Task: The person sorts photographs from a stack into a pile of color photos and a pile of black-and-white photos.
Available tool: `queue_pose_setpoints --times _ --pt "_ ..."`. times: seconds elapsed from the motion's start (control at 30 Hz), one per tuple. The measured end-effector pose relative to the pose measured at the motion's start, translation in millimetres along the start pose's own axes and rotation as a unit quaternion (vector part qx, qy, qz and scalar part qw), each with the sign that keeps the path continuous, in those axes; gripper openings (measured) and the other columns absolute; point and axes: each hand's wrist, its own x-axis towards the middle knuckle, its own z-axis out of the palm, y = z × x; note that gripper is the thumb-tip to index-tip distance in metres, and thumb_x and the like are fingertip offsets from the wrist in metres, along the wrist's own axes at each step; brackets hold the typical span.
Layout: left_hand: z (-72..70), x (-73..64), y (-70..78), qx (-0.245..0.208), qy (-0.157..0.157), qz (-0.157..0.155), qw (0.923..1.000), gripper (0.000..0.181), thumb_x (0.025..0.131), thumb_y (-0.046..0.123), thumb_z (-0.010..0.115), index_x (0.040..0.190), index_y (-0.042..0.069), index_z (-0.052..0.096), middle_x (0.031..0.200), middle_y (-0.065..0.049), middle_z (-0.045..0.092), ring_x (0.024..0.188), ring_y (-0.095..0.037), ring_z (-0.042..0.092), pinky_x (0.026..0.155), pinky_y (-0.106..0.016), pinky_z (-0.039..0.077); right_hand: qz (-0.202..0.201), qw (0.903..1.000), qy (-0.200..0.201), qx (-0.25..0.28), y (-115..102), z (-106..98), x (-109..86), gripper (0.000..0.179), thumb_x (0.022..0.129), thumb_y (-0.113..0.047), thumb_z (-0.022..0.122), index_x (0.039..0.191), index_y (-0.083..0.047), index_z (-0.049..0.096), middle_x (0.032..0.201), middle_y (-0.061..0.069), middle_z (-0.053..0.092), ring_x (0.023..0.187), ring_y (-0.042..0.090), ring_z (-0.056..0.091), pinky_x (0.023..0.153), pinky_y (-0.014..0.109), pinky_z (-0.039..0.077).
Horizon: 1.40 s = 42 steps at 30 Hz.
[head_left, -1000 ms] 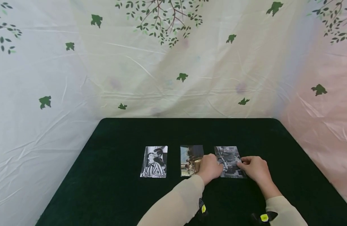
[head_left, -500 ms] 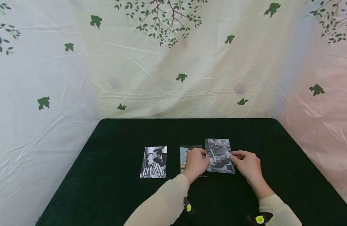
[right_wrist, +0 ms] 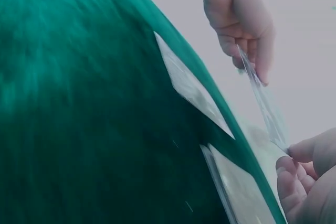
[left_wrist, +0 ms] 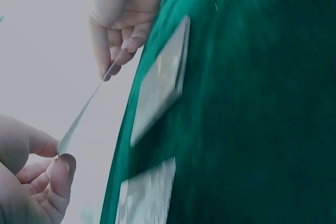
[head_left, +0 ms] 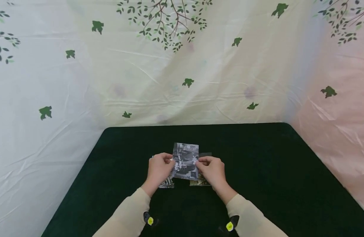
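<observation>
Left hand [head_left: 158, 169] and right hand [head_left: 213, 171] pinch a thin, rectangular photo [head_left: 186, 161] above velvety green cloth [head_left: 244, 141].

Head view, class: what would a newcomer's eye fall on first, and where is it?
First, the grey photo, held up by the left hand and right hand above the green table. Next, the leaf-patterned cloth behind the table. Lower down, partly hidden, lie a striped photo, left, and a brownish photo, right.

Cream sleeves [head_left: 125, 212], black wrist straps [head_left: 235, 220] with small yellow patches [head_left: 229, 226].
</observation>
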Motion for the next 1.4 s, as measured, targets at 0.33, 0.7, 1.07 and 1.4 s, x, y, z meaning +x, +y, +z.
queue_pose_setpoints --times 0.33,0.7,1.07,1.4 --pt "-48.4 -7.8 -51.3 0.080 0.009 -0.032 0.9963 0.016 0.084 0.013 0.071 0.097 0.004 0.073 0.074 -0.001 0.064 0.062 -0.014 0.054 0.056 -0.029 0.045 -0.061 0.9949 -0.048 -0.064 -18.9 65.5 -7.9 0.015 0.083 -0.023 0.075 0.094 -0.014 0.075 0.077 -0.006 0.069 0.063 0.007 0.061 0.055 0.026 0.050" --pt "-56.1 -7.5 -71.1 0.097 -0.032 -0.062 0.9929 0.019 0.086 0.015 0.070 0.099 0.002 0.072 0.076 -0.002 0.064 0.063 -0.014 0.055 0.056 -0.030 0.045 -0.071 0.9917 -0.056 -0.091 -20.9 87.7 -6.5 0.011 0.082 -0.017 0.076 0.091 -0.010 0.074 0.075 -0.005 0.067 0.063 0.005 0.059 0.057 0.025 0.050" --pt "-50.0 -4.0 -73.4 0.099 -0.048 -0.080 0.9907 0.018 0.085 0.014 0.071 0.099 0.002 0.071 0.079 -0.003 0.065 0.064 -0.014 0.057 0.058 -0.030 0.048 -0.055 0.9908 -0.053 -0.111 -18.3 90.0 -6.9 0.013 0.083 -0.017 0.076 0.094 -0.009 0.074 0.080 -0.001 0.068 0.065 0.006 0.059 0.060 0.027 0.051" --pt "-40.9 -3.7 -80.0 0.092 -0.060 -0.093 0.9896 0.017 0.086 0.013 0.071 0.098 0.003 0.071 0.079 -0.003 0.065 0.065 -0.014 0.057 0.060 -0.031 0.048 -0.077 0.9874 -0.037 -0.134 -8.0 94.0 -6.0 0.013 0.082 -0.014 0.076 0.094 -0.007 0.076 0.083 0.002 0.071 0.065 0.005 0.060 0.061 0.027 0.052"
